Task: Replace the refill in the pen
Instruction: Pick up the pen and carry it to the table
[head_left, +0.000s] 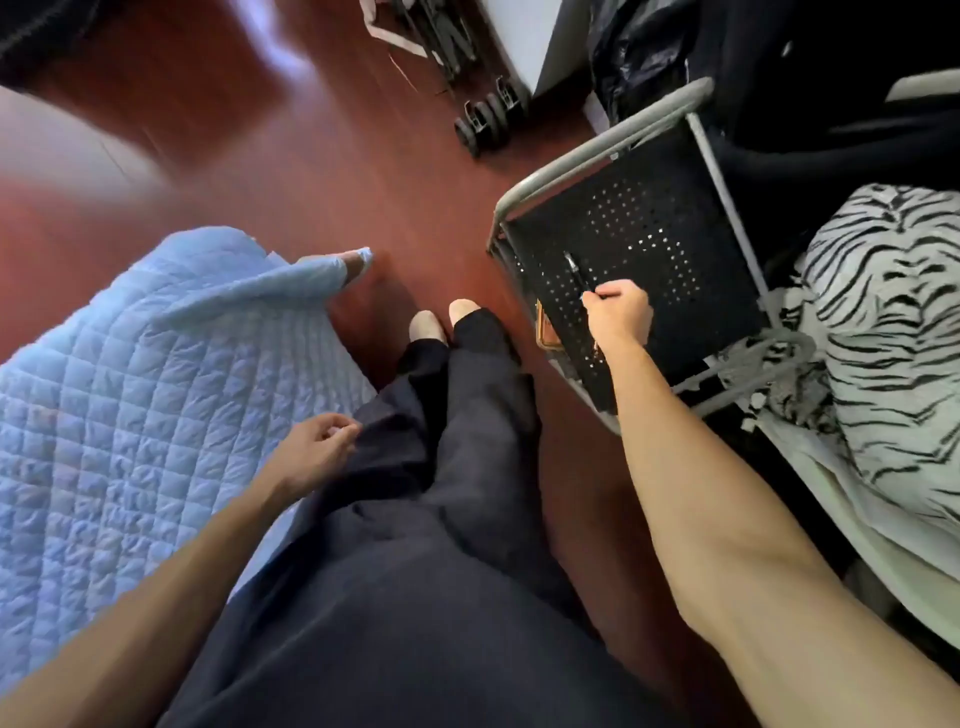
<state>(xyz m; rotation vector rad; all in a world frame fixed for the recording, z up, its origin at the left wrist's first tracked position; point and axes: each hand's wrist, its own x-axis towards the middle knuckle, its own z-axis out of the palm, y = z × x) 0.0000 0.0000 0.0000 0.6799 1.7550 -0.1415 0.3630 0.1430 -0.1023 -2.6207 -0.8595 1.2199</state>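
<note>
A dark pen (575, 273) juts up and to the left from my right hand (621, 314), which is closed around it over the black perforated chair seat (670, 249). A thin reddish tip shows just below that hand; I cannot tell what it is. My left hand (317, 449) rests loosely at the edge of my dark trousers beside the blue quilt, fingers curled with nothing visible in them.
A light blue quilted blanket (130, 415) covers the left. The chair has a grey metal frame (597, 150). A zebra-striped cloth (893, 332) lies at right. Black wheeled gear (483, 119) stands on the red-brown floor ahead. My feet (447, 319) point forward.
</note>
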